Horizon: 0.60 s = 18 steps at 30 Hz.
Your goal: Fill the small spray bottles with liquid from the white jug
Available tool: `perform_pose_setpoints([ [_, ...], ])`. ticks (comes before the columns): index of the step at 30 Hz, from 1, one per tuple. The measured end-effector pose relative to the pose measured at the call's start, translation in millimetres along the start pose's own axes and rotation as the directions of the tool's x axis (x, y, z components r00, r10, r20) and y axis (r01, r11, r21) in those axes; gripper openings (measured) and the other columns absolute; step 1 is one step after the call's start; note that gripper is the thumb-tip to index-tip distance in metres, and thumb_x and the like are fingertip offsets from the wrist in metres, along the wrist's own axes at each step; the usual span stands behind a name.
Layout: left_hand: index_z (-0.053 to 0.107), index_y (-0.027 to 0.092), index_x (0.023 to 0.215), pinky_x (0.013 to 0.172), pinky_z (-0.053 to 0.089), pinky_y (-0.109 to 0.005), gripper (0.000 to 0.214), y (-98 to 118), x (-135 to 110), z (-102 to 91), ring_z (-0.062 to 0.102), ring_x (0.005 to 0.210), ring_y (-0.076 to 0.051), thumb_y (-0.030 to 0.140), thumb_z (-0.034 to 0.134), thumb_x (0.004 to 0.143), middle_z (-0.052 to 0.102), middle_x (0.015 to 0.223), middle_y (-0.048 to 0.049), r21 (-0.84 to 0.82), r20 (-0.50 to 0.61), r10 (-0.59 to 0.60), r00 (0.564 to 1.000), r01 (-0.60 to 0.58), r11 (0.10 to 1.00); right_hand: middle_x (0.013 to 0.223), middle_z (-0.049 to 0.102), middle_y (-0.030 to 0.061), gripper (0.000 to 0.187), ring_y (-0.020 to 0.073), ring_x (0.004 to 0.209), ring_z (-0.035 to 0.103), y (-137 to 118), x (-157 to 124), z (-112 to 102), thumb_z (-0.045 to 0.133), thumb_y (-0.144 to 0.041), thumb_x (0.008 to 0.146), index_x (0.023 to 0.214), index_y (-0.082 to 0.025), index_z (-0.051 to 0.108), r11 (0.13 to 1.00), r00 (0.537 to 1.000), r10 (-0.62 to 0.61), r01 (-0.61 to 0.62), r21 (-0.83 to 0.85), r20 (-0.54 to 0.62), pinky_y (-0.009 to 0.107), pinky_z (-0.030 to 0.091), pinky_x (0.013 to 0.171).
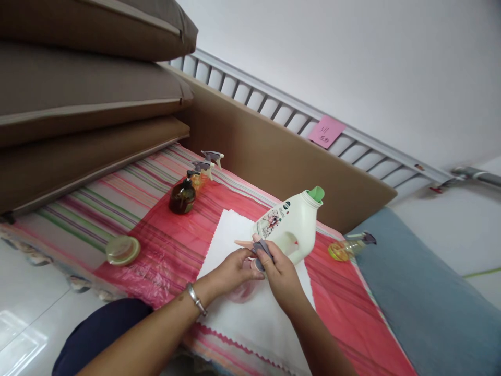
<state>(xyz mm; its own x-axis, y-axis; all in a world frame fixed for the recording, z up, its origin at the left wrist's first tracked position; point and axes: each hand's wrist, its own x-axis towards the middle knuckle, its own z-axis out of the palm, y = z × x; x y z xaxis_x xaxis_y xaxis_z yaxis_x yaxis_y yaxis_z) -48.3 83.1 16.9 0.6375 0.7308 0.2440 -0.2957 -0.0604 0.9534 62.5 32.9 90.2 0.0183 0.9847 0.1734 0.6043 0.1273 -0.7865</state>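
A clear pink spray bottle (239,293) stands over the white cloth (270,326), partly hidden by my hands. Its grey trigger head (264,249) with a peach-coloured trigger is at the bottle's top. My left hand (234,271) is closed around the neck, just under the head. Gripping the grey head from the other side is my right hand (282,272); whether the head is fully seated cannot be seen. Just behind my hands stands a pale green-white detergent jug (309,230) with a green cap (315,194) and a printed label.
To the left are a dark brown pump bottle (182,197), two trigger sprayers (207,166) behind it and a round lidded container (122,250). A yellow-bottomed bottle (341,250) lies at the right. Stacked cushions (90,83) and a brown board (242,130) border the striped, red-covered surface.
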Motion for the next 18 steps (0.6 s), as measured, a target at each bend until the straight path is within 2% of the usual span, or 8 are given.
perform_pose_setpoints([
  [3, 0.062, 0.017, 0.1, 0.092, 0.039, -0.034, 0.027, 5, 0, -4.1, 0.056, 0.1, -0.022, 0.024, 0.061, 0.074, 0.065, 0.102, -0.0044, 0.035, 0.12, 0.018, 0.993, -0.023, 0.999, 0.11, 0.065, 0.0053, 0.031, 0.0219, 0.106, 0.056, -1, 0, -1, 0.042, -0.038, 0.089, 0.113, -0.025, 0.055, 1.0, 1.0, 0.011, -0.011, 0.018, 0.002, 0.04, 0.04, 0.095],
  [5, 0.059, 0.017, 0.106, 0.091, 0.04, -0.034, 0.039, 6, -2, -2.7, 0.055, 0.101, -0.023, 0.025, 0.067, 0.069, 0.063, 0.107, -0.0055, 0.072, 0.071, 0.009, 0.997, -0.014, 0.997, 0.11, 0.065, 0.0053, 0.031, 0.0223, 0.105, 0.056, -1, 0, -1, 0.042, -0.039, 0.088, 0.112, -0.024, 0.056, 1.0, 0.999, 0.027, -0.028, -0.007, -0.022, 0.039, 0.041, 0.094],
  [7, 0.056, 0.016, 0.111, 0.089, 0.041, -0.034, 0.053, 3, -3, 0.3, 0.055, 0.1, -0.024, 0.025, 0.074, 0.062, 0.062, 0.11, -0.0074, 0.061, -0.044, -0.004, 0.999, 0.007, 0.998, 0.111, 0.065, 0.0054, 0.032, 0.0228, 0.105, 0.056, -1, 0, -1, 0.043, -0.039, 0.087, 0.112, -0.024, 0.056, 0.999, 0.999, 0.033, -0.034, -0.028, -0.037, 0.04, 0.041, 0.094],
  [9, 0.058, 0.015, 0.107, 0.089, 0.042, -0.034, 0.05, -1, -2, 0.8, 0.056, 0.097, -0.023, 0.025, 0.074, 0.061, 0.063, 0.106, -0.0072, 0.004, -0.093, -0.014, 0.996, 0.015, 1.0, 0.112, 0.064, 0.0056, 0.032, 0.0228, 0.106, 0.055, 0, -1, -1, 0.042, -0.039, 0.088, 0.114, -0.024, 0.055, 0.999, 0.999, 0.023, -0.024, -0.028, -0.026, 0.04, 0.04, 0.095],
  [10, 0.06, 0.015, 0.103, 0.088, 0.042, -0.034, 0.043, -3, 0, -0.7, 0.057, 0.096, -0.022, 0.025, 0.072, 0.063, 0.064, 0.102, -0.0063, -0.028, -0.062, -0.02, 0.998, 0.018, 0.999, 0.113, 0.064, 0.0057, 0.033, 0.0227, 0.107, 0.055, 0, -1, 0, 0.042, -0.039, 0.088, 0.115, -0.024, 0.054, 1.0, 1.0, 0.016, -0.016, -0.021, -0.015, 0.04, 0.04, 0.095],
  [13, 0.064, 0.015, 0.094, 0.086, 0.042, -0.033, 0.026, -2, 3, -8.5, 0.058, 0.09, -0.02, 0.027, 0.064, 0.071, 0.066, 0.092, -0.0035, -0.049, 0.134, -0.049, 0.99, 0.056, 0.997, 0.114, 0.064, 0.0056, 0.031, 0.023, 0.107, 0.055, 0, -1, 0, 0.042, -0.038, 0.088, 0.114, -0.025, 0.054, 1.0, 1.0, 0.007, -0.007, -0.006, 0.007, 0.041, 0.04, 0.095],
  [15, 0.064, 0.015, 0.096, 0.086, 0.042, -0.034, 0.026, 2, 3, -10.6, 0.058, 0.09, -0.02, 0.027, 0.062, 0.073, 0.066, 0.093, -0.0034, -0.012, 0.168, -0.048, 0.985, 0.05, 0.999, 0.114, 0.064, 0.0053, 0.031, 0.0229, 0.108, 0.055, 0, -1, 0, 0.042, -0.038, 0.089, 0.114, -0.025, 0.054, 1.0, 1.0, 0.012, -0.012, 0.003, 0.013, 0.042, 0.04, 0.096],
  [18, 0.058, 0.016, 0.109, 0.087, 0.042, -0.034, 0.052, 8, -1, -4.4, 0.056, 0.097, -0.022, 0.024, 0.074, 0.06, 0.064, 0.103, -0.0055, 0.026, 0.029, -0.028, 0.999, 0.028, 0.999, 0.112, 0.064, 0.0066, 0.033, 0.0238, 0.108, 0.054, 0, 0, 0, 0.043, -0.038, 0.088, 0.114, -0.023, 0.055, 0.999, 0.999, 0.035, -0.035, -0.026, -0.025, 0.042, 0.039, 0.097],
])
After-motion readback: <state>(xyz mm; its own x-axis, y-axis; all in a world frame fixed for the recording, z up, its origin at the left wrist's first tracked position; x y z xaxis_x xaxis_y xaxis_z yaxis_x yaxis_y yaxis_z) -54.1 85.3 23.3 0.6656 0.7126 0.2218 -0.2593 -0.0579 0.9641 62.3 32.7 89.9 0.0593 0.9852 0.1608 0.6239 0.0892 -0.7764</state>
